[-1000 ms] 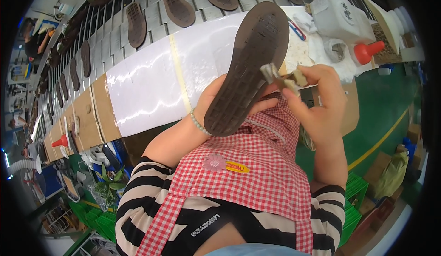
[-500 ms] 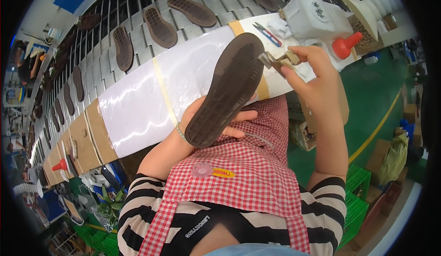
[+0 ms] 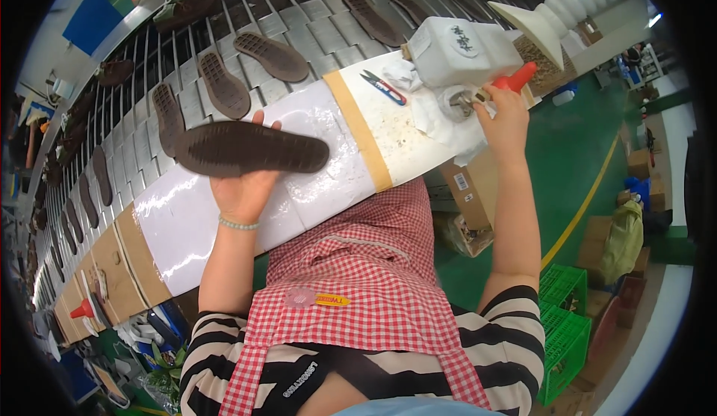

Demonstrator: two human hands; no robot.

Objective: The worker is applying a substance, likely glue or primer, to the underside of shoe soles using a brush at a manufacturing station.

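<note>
A dark brown shoe sole (image 3: 254, 148) lies across my left hand (image 3: 245, 193), which grips it from beneath with fingertips showing past its upper edge. The ridged tread faces up, and the sole is held above the white table cover (image 3: 314, 125). On the right, my right hand (image 3: 506, 121) pinches a small crumpled beige cloth (image 3: 484, 97), partly hidden by the fingers. It reaches to a small clear dish (image 3: 457, 102) among white crumpled paper. Right beside those fingers is a red nozzle cap (image 3: 517, 78).
A white plastic jug (image 3: 455, 50) stands behind the dish, and small snips (image 3: 384, 87) lie left of it. Several brown soles (image 3: 224, 85) rest on the slatted metal conveyor (image 3: 314, 46). A white hose funnel (image 3: 534, 28) overhangs the far right.
My left hand has moved left and farther out, turning the sole from upright to nearly level. My right hand has carried the cloth away from the sole to the dish. The whole view has shifted.
</note>
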